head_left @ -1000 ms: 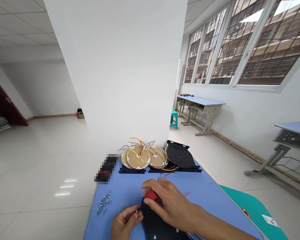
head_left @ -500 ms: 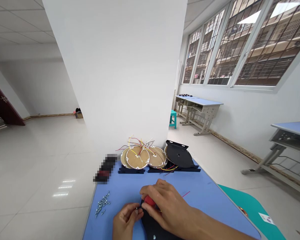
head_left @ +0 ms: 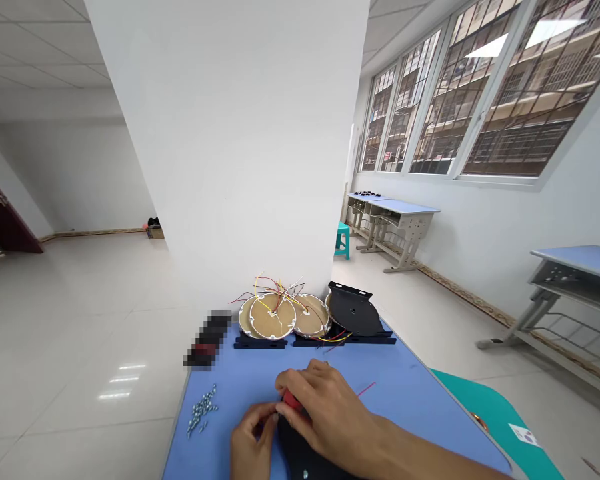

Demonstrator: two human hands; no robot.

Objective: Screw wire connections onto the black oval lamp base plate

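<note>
My right hand (head_left: 325, 417) is closed around a red-handled tool (head_left: 292, 401), most likely a screwdriver, its tip hidden beneath my fingers. It rests over a black round plate (head_left: 300, 457) lying on the blue table (head_left: 405, 393) at the bottom of the view. My left hand (head_left: 250, 443) is pinched at the plate's left edge, right by the tool; what it holds is hidden. A thin red wire (head_left: 365, 388) trails out to the right of my right hand.
A small heap of silver screws (head_left: 203, 407) lies near the table's left edge. Round tan discs with coloured wires (head_left: 275, 313) and a black plate (head_left: 355, 310) stand on black bases at the far edge, against a white pillar. A teal stool (head_left: 485, 407) is at right.
Both hands have stayed at the black plate; my left fingers closed in tighter against the tool tip. The view has shifted slightly, so everything sits a little further left.
</note>
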